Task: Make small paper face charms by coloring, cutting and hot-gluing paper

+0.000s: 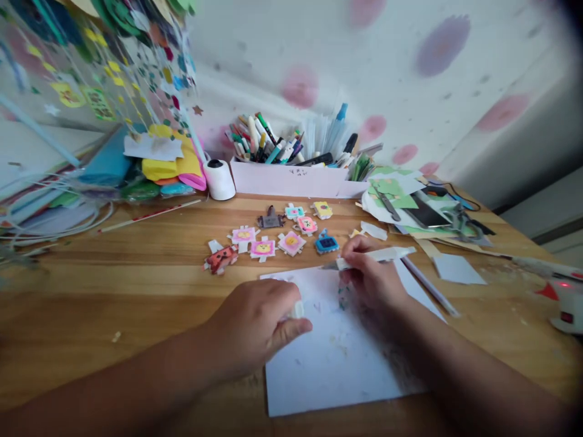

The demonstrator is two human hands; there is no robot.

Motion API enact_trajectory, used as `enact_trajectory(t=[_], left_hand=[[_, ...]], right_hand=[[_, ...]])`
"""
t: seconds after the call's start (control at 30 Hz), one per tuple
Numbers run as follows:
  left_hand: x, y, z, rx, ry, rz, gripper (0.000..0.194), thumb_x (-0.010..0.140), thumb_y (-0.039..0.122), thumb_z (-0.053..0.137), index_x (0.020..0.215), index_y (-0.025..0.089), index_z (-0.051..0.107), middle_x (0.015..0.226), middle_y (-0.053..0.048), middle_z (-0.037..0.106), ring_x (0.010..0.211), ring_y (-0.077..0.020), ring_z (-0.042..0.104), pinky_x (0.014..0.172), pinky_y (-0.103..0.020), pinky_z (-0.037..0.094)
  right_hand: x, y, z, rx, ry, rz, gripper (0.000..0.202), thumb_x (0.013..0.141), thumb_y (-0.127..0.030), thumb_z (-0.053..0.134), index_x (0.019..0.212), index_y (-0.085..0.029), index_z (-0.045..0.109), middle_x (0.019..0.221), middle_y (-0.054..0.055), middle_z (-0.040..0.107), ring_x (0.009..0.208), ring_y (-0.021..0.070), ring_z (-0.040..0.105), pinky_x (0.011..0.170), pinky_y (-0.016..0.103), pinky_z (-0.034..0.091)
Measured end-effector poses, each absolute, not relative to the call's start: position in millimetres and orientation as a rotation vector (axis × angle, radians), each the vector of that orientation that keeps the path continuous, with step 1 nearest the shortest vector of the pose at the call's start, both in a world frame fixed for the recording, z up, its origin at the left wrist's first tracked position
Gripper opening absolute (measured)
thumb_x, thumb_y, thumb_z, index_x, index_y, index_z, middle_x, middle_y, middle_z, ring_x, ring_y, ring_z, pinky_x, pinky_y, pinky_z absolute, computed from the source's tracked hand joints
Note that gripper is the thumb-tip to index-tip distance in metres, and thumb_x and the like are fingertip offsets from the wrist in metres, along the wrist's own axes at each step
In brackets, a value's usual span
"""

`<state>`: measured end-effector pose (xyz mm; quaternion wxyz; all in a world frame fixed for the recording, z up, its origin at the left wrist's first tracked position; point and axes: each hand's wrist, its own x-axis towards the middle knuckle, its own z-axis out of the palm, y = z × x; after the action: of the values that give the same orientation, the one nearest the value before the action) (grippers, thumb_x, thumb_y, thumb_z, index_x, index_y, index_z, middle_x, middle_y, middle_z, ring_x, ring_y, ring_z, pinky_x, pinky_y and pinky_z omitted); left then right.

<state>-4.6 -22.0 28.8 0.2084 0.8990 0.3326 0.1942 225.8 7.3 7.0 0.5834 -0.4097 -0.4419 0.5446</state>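
Note:
My right hand [371,273] grips a white marker [380,255] over the top part of a white sheet [328,364]. The marker's greyish end points left and its other end sticks out to the right. My left hand [264,321] is closed at the sheet's left edge, thumb stretched to the right. Between its thumb and fingers shows a small whitish piece [297,309], mostly hidden, whose kind I cannot make out. Faint coloured marks dot the sheet. Just beyond it lie several small paper figures, among them a blue one [327,243] and a red one [221,259].
A long white box [291,177] full of pens stands against the wall. Left of it are a thread spool [221,181] and coloured packets [175,161]. To the right lie a pencil [430,285], paper scraps [459,269], a phone [427,209] and a glue gun [565,297].

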Motion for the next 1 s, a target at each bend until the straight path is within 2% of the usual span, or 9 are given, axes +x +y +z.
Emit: enact_trajectory(t=[0.17,0.3,0.53,1.0], left_hand=[[3.1,-33.8,15.3,2.850,0.841,0.504,0.032,0.096,0.037,0.037,0.080,0.016,0.055,0.085,-0.008,0.065,0.073,-0.0222,0.061,0.064,-0.035,0.049],[1.9,-36.8,15.8,2.946,0.949,0.427,0.021,0.093,0.028,0.043,0.084,0.014,0.056,0.090,-0.012,0.070,0.067,-0.0229,0.066,0.057,-0.035,0.054],[2.8,-35.8,18.3,2.986,0.924,0.233,0.019,0.090,0.029,0.049,0.083,0.014,0.057,0.089,-0.013,0.072,0.067,-0.0258,0.069,0.056,-0.038,0.058],[2.7,-34.8,20.1,2.961,0.885,0.344,0.018,0.085,0.030,0.057,0.077,0.014,0.058,0.094,-0.017,0.074,0.069,-0.0282,0.072,0.054,-0.040,0.060]], right_hand=[[215.6,4.0,-15.7,-1.025,-1.203,1.362,0.021,0.068,-0.023,0.072,0.068,-0.020,0.052,0.052,-0.007,0.054,0.042,0.0076,0.047,0.040,0.019,0.035],[214.4,3.5,-14.9,-1.168,-1.315,1.262,0.024,0.071,-0.028,0.073,0.067,-0.019,0.051,0.053,-0.006,0.055,0.045,0.0082,0.047,0.043,0.020,0.034],[206.3,4.0,-11.3,-1.303,-1.535,1.082,0.027,0.072,-0.037,0.071,0.067,-0.019,0.051,0.058,-0.003,0.056,0.051,0.0103,0.048,0.047,0.023,0.034],[207.0,7.3,-7.5,-1.352,-1.581,1.106,0.023,0.070,-0.030,0.067,0.060,-0.019,0.049,0.054,-0.004,0.047,0.049,0.0086,0.041,0.042,0.022,0.029]])
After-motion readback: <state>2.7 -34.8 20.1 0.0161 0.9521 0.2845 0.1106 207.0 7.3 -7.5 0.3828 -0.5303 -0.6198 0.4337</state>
